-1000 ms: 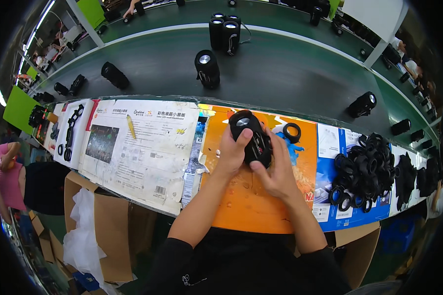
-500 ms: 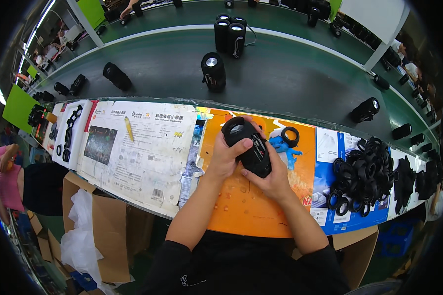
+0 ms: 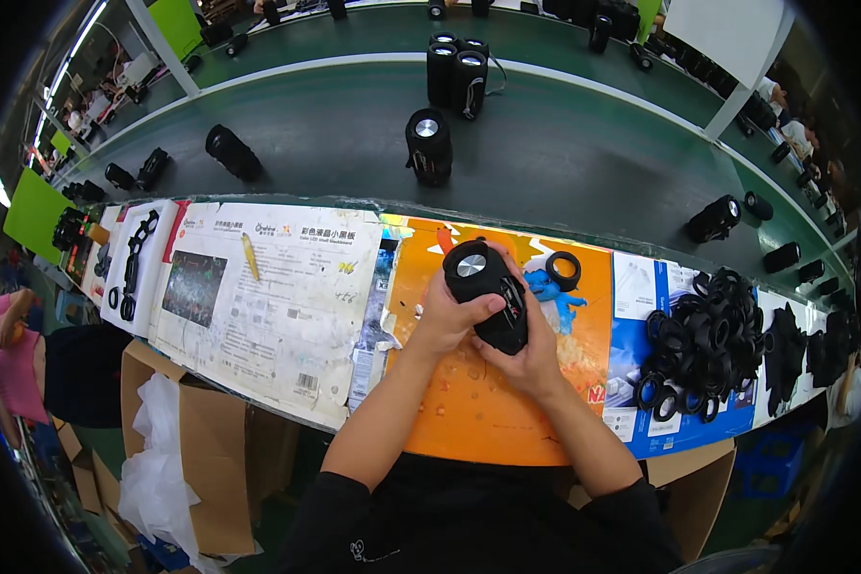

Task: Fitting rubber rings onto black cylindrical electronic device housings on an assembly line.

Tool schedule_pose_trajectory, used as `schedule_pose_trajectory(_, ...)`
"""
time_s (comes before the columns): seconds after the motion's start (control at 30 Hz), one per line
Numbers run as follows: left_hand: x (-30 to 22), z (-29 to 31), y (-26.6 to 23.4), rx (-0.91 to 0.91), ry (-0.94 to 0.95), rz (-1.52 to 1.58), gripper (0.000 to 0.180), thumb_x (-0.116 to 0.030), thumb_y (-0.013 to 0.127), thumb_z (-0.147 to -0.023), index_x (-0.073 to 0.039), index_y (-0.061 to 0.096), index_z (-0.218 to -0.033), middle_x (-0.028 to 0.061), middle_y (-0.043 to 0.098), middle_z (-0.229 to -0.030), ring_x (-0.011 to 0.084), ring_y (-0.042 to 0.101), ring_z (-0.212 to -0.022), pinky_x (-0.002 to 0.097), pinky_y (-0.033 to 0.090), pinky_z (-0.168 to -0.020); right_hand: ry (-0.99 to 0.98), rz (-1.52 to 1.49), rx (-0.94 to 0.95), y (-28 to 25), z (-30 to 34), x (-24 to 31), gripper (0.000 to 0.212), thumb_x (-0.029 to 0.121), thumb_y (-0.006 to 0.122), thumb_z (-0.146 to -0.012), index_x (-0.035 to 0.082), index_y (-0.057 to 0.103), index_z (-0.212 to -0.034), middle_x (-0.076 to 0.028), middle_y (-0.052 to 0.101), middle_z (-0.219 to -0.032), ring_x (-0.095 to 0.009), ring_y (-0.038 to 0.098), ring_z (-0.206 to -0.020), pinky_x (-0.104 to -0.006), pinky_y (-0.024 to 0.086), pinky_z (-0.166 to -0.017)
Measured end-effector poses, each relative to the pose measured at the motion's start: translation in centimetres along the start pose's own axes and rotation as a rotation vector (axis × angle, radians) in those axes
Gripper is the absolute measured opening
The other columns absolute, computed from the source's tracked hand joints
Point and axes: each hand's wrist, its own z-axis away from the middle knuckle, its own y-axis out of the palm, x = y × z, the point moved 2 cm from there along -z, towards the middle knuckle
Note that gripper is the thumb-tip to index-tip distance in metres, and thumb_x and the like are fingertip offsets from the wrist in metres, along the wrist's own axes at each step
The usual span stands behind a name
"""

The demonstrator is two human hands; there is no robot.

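Observation:
My left hand (image 3: 447,316) and my right hand (image 3: 529,351) both grip a black cylindrical speaker (image 3: 485,290) over the orange sheet (image 3: 469,411) on the bench. The speaker is tilted, its grey round end cap facing up and away from me. My left thumb lies across its side; my right hand cups it from below. A single black ring (image 3: 562,271) lies on the orange sheet just right of the speaker, beside a small blue figure (image 3: 551,293).
A heap of black rings (image 3: 703,344) lies on the blue sheet at right. More black speakers (image 3: 429,145) stand or lie on the green conveyor (image 3: 564,163) beyond. A pencil (image 3: 250,256) rests on the white printed sheet at left. An open cardboard box (image 3: 196,450) stands below the bench.
The speaker has been turned and shifted slightly left in my hands, its grey end cap now showing upward. Both hands stay on it.

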Motion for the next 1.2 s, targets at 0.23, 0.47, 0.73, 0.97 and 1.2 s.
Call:
schedule_pose_trajectory(0.23, 0.2, 0.1, 0.1, -0.041, -0.029, -0.055, 0.076, -0.038, 0.099, -0.084, -0.005, 0.061, -0.141, 0.0099, 0.075, -0.121, 0.0254, 0.072, -0.12, 0.0408, 0.058, -0.111, 0.015, -0.012, 0.012, -0.3, 0.0, 0.2, 0.106, 0.017, 0.095, -0.085, -0.001, 0.036, -0.17, -0.025, 0.059, -0.159, -0.038, 0.064, -0.144, -0.0445, 0.053, -0.118)
schedule_pose_trajectory(0.47, 0.3, -0.1, 0.1, -0.028, -0.017, -0.089, 0.072, -0.042, 0.097, -0.085, -0.005, 0.062, -0.136, 0.0096, 0.075, -0.118, 0.0245, 0.073, -0.115, 0.0399, 0.06, -0.106, 0.078, -0.03, 0.01, 0.0, 0.1, 0.5, 0.102, 0.012, 0.093, -0.086, 0.0, 0.037, -0.17, -0.022, 0.06, -0.158, -0.032, 0.062, -0.146, -0.0408, 0.049, -0.121)
schedule_pose_trajectory(0.73, -0.6, -0.8, -2.5, -0.041, -0.109, 0.005, 0.07, -0.046, 0.092, -0.088, -0.003, 0.062, -0.135, 0.0126, 0.074, -0.114, 0.0271, 0.076, -0.106, 0.0411, 0.064, -0.098, -0.185, 0.345, 0.11, -3.6, -1.5, 1.4, 0.063, 0.018, 0.09, -0.093, 0.0, 0.066, -0.148, -0.019, 0.069, -0.14, -0.036, 0.066, -0.13, -0.0453, 0.055, -0.113)
schedule_pose_trajectory(0.97, -0.5, -1.6, -3.8, -0.035, -0.249, -0.078, 0.073, -0.053, 0.091, -0.087, -0.002, 0.063, -0.131, 0.0139, 0.076, -0.114, 0.0278, 0.078, -0.104, 0.0426, 0.068, -0.089, 0.177, 0.508, -0.196, -9.1, -1.8, -1.3, 0.031, 0.008, 0.077, -0.104, 0.006, 0.078, -0.134, -0.014, 0.063, -0.139, -0.03, 0.066, -0.122, -0.0347, 0.062, -0.092)
schedule_pose_trajectory(1.2, -0.5, -1.0, -3.2, -0.06, -0.161, -0.037, 0.072, -0.042, 0.09, -0.091, 0.0, 0.058, -0.139, 0.0202, 0.077, -0.12, 0.0282, 0.079, -0.106, 0.0404, 0.067, -0.092, 0.268, 0.499, -0.158, -8.9, -1.4, -2.5, 0.021, 0.012, 0.081, -0.102, 0.006, 0.083, -0.123, -0.013, 0.062, -0.141, -0.028, 0.06, -0.133, -0.0361, 0.064, -0.099)
